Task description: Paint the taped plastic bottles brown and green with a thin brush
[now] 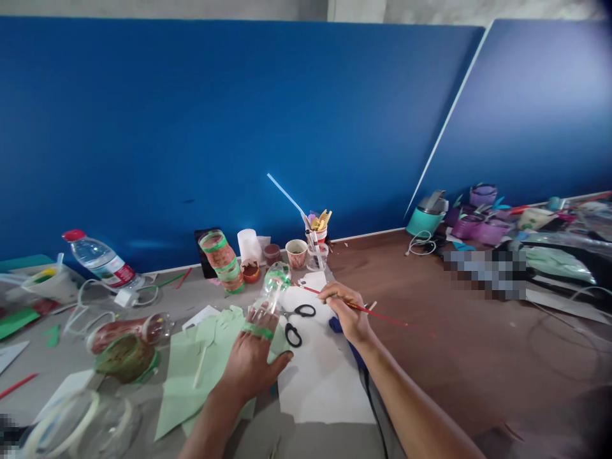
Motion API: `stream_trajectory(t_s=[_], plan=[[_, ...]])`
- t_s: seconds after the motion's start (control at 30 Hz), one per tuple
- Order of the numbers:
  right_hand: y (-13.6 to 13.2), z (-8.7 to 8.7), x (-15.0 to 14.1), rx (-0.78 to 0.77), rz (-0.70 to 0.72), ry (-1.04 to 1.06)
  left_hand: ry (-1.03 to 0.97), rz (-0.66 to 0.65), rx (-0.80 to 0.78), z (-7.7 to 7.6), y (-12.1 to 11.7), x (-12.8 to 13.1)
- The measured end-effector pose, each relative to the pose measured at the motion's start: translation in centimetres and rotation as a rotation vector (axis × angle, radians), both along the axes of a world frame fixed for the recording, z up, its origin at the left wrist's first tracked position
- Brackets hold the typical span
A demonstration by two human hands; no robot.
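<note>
My left hand (251, 364) has its fingers pushed inside a cut clear plastic bottle (274, 287), which it holds up over the table. Green paint rings the bottle's open rim and its far end. With the fingers closed in a pen-like grip, my right hand (351, 313) holds a thin red paintbrush (389, 318). The brush's tip points left, close to the bottle; whether it touches cannot be made out. Black-handled scissors (293, 335) lie beneath, between the hands, on white paper (319, 389). Light green paper sheets (184, 376) lie under and left of my left hand.
Painted bottle pieces (220, 255) stand stacked at the back, near paint cups (296, 254) and a cup of yellow plastic forks (321, 233). A red-capped water bottle (102, 262) leans at left. More clear plastic pieces (115, 424) sit front left. Purple pots (478, 226) stand far right.
</note>
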State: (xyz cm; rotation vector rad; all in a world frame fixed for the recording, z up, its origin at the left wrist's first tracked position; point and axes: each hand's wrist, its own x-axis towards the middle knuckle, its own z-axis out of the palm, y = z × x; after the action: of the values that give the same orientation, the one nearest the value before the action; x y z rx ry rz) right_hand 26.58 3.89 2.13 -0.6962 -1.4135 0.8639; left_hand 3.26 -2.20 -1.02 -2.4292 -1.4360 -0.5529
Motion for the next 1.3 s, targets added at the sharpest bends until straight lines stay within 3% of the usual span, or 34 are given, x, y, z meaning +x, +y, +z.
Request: stream_trajectory(t_s=[0.53,0.7,1.3], plan=[[-0.1,0.3,0.0,-0.051,0.004,-0.018,0.084,0.071,-0.128,0.3,-0.5,0.9],[0.2,0.1,0.4,-0.080,-0.070,0.032,0.100,0.082,-0.108,0.1,-0.5,0.7],[0.0,-0.1,0.1,-0.091,-0.012,-0.067,0.051,0.076,-0.080,-1.0,-0.8,1.1]])
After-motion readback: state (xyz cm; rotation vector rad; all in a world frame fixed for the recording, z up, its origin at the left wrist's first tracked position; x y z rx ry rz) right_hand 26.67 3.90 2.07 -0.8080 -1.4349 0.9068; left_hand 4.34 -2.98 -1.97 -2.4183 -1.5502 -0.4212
